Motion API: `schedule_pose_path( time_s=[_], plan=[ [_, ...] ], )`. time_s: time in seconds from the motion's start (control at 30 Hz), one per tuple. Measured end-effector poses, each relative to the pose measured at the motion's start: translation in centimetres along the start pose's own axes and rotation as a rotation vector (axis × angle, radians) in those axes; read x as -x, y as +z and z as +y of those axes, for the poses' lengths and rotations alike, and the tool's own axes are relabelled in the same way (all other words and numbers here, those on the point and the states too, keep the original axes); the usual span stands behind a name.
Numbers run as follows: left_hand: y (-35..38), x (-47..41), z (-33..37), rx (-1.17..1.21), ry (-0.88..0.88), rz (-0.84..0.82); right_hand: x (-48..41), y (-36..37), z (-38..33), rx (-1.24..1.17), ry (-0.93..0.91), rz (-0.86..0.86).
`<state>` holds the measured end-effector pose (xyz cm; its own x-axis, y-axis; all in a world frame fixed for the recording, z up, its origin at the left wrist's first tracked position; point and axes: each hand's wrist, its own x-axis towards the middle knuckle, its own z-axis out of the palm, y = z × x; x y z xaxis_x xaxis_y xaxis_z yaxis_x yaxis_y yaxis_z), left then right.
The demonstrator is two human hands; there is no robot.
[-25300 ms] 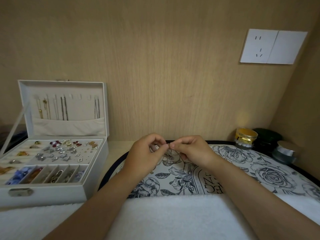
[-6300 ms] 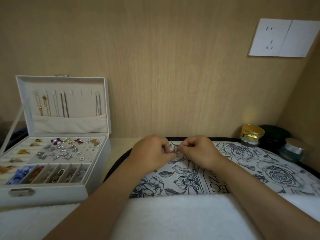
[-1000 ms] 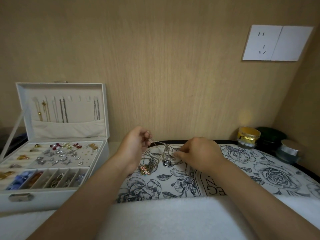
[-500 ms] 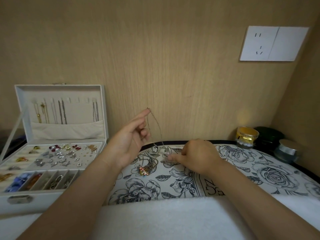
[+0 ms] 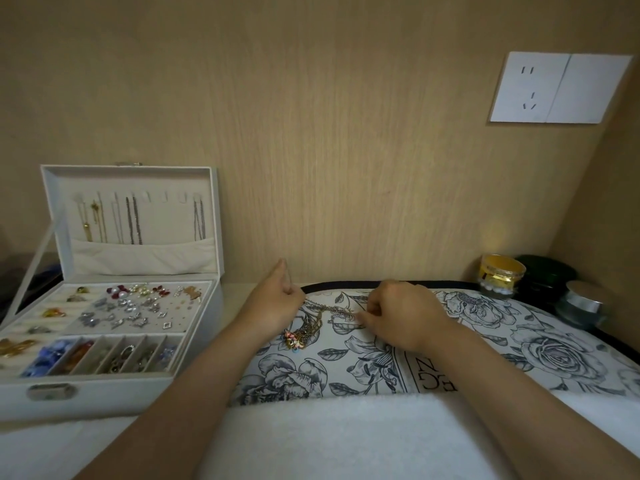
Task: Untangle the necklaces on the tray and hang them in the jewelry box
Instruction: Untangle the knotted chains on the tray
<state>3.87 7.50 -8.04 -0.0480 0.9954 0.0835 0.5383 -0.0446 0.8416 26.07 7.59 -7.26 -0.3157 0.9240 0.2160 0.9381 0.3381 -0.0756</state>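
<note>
Pinching at the tangled necklaces (image 5: 311, 323) on the floral tray (image 5: 485, 344), the right hand (image 5: 403, 315) keeps its grip tight. The left hand (image 5: 275, 301) points its forefinger, other fingers curled; whether its grip holds a chain, I cannot tell. An open jewelry box (image 5: 131, 258) stands left on the desk (image 5: 237, 292). Half a second ago the left hand was higher, lifting a chain.

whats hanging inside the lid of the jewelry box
Several thin chains hang from hooks in the lid; a few hooks are bare. Chain ends drop behind a cloth pocket and are hidden.
</note>
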Motion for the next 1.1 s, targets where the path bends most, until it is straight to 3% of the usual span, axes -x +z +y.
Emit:
schedule_pose_path(
  time_s=[0.1, 0.2, 0.3, 0.37, 0.57, 0.77, 0.9, 1.0, 1.1],
  plan=[
    [0.0, -0.5, -1.0, -0.306, 0.078, 0.144, 0.2, -0.3, -0.6, 0.010, -0.001, 0.052],
    [0.0, -0.6, -1.1, -0.346, 0.214, 0.266, 0.1, 0.1, -1.9, -0.133, -0.175, 0.111],
    [0.1, -0.7, -1.1, -0.425, 0.325, 0.133, 0.4, 0.6, -4.2, -0.314, -0.381, -0.076],
    [0.1, -0.8, -1.3, -0.489, 0.354, -0.002, 0.4, 0.9, -5.0, -0.334, -0.421, -0.148],
    [-0.1, -1.0, -1.6, -0.502, 0.332, -0.020, 0.8, -0.3, -3.7, -0.419, -0.242, -0.179],
    [0.0, -0.8, -1.8, -0.514, 0.362, -0.008, 0.6, -1.6, -1.0, 0.052, -0.016, -0.184],
    [-0.1, -0.6, -1.8, -0.540, 0.365, 0.015, 0.4, -2.1, 0.2, 0.152, 0.055, -0.196],
    [-0.5, -0.4, -1.5, -0.666, 0.331, 0.007, 0.4, -2.4, 0.1, 0.094, 0.045, -0.177],
    [-0.9, 0.5, -0.5, -0.938, 0.297, 0.027, 0.5, -2.2, -0.1, 0.064, -0.011, -0.229]
  ],
)
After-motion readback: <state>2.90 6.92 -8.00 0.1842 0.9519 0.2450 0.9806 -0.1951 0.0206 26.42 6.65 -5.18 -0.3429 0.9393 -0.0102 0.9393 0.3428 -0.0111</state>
